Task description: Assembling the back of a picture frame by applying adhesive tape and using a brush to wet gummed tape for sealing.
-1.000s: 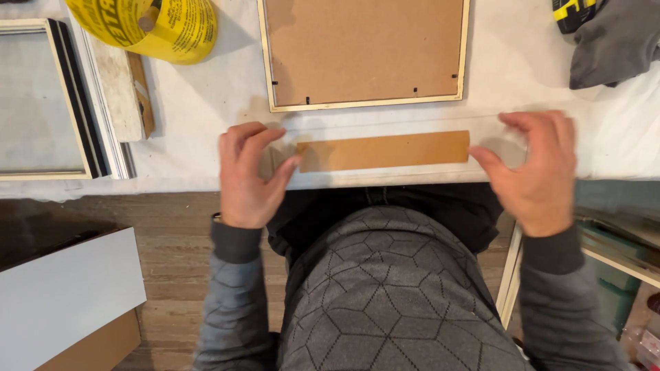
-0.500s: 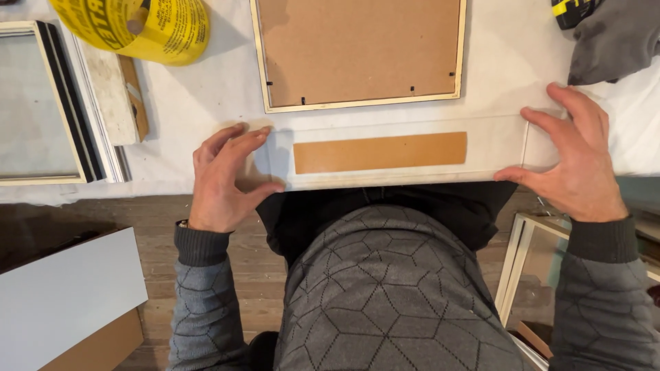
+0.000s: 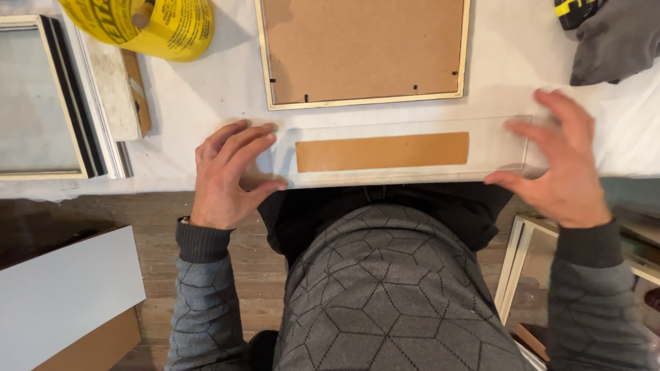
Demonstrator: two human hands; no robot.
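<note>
1. The clear strip (image 3: 405, 152) with its brown cardboard insert (image 3: 382, 152) lies along the table's (image 3: 206, 103) near edge.
2. Left hand (image 3: 230, 175) pinches its 9 o'clock end; right hand (image 3: 560, 161), fingers spread, holds the 3 o'clock end. Grip edges evenly.
3. The picture frame back (image 3: 363, 51) at 12 o'clock crowds it; yellow tape roll (image 3: 148, 20) sits at 10 o'clock.

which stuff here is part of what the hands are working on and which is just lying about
In hand:
- long clear glass strip, held at each end by left hand and right hand
- brown cardboard strip at the glass

Lying about:
- wooden picture frame, backing up
- yellow plastic bag
- grey cloth
- stacked frames
</note>
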